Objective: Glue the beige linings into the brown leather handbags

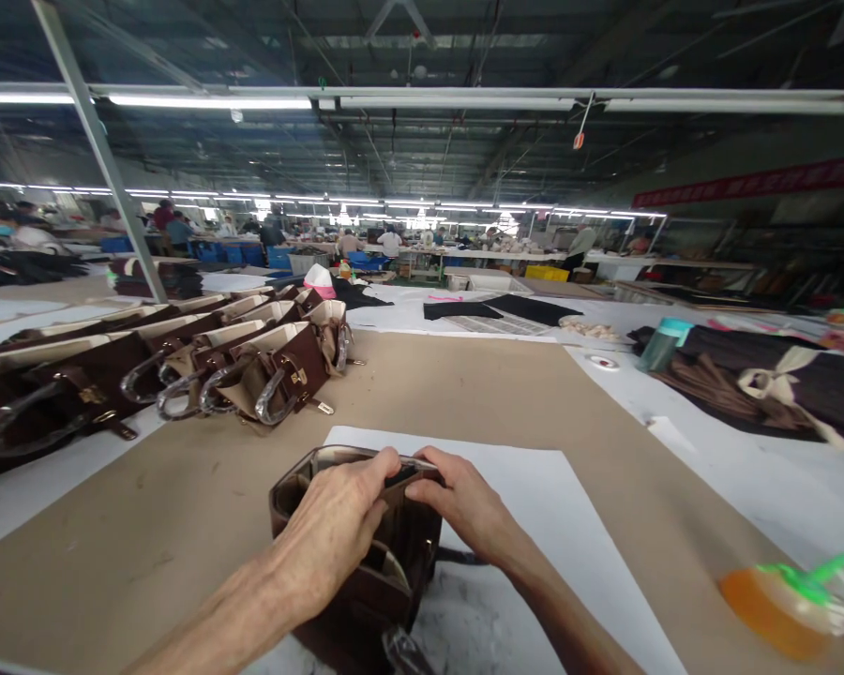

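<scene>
A dark brown handbag stands upright and open before me on a white sheet. Its beige lining and inner compartments show from above. My left hand reaches over the bag's opening, with fingers closed at the far rim; the fingertips are partly hidden. Close beside it, my right hand pinches the same rim near the right corner, thumb inside and fingers outside. Something dark lies between the two hands at the rim, too small to name. One handle, wrapped in clear plastic, hangs at the bag's near side.
Rows of similar brown handbags stand at left on the brown board. At right are a jar of orange liquid with a green top, a teal-lidded bottle and dark bundled material. People work at tables far behind.
</scene>
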Action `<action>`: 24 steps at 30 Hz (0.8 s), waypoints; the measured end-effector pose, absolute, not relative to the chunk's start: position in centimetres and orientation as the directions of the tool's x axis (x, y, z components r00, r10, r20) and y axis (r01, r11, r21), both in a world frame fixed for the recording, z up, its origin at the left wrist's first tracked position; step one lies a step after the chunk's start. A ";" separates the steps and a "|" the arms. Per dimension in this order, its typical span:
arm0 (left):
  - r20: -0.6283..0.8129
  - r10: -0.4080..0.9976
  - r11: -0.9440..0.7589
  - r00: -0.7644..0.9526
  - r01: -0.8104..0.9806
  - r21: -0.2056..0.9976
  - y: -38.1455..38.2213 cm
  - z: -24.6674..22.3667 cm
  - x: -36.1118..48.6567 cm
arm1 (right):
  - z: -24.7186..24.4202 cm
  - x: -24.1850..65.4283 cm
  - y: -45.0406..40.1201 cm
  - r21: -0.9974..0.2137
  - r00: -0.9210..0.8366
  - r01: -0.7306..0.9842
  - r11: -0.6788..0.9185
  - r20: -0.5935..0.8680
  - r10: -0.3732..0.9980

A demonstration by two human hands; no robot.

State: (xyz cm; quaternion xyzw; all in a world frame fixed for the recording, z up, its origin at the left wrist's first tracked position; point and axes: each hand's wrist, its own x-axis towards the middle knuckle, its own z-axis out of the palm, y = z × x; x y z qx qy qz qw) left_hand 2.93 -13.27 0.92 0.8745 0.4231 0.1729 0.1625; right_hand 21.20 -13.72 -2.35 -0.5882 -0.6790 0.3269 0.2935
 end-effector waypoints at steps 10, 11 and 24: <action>0.075 0.757 -0.620 0.650 0.677 0.395 -12.6 1.5 3.4 | -2.6 21.7 -14.2 -0.805 -0.173 0.571 0.161 0.073 0.982; 0.060 0.753 -0.621 0.656 0.676 0.396 -12.5 1.6 3.4 | -2.6 21.7 -14.3 -0.804 -0.179 0.567 0.178 0.090 0.980; -0.145 0.784 -0.494 0.603 0.749 0.442 -12.0 2.2 3.9 | -2.0 21.0 -14.8 -0.690 -0.239 0.625 0.365 0.276 0.931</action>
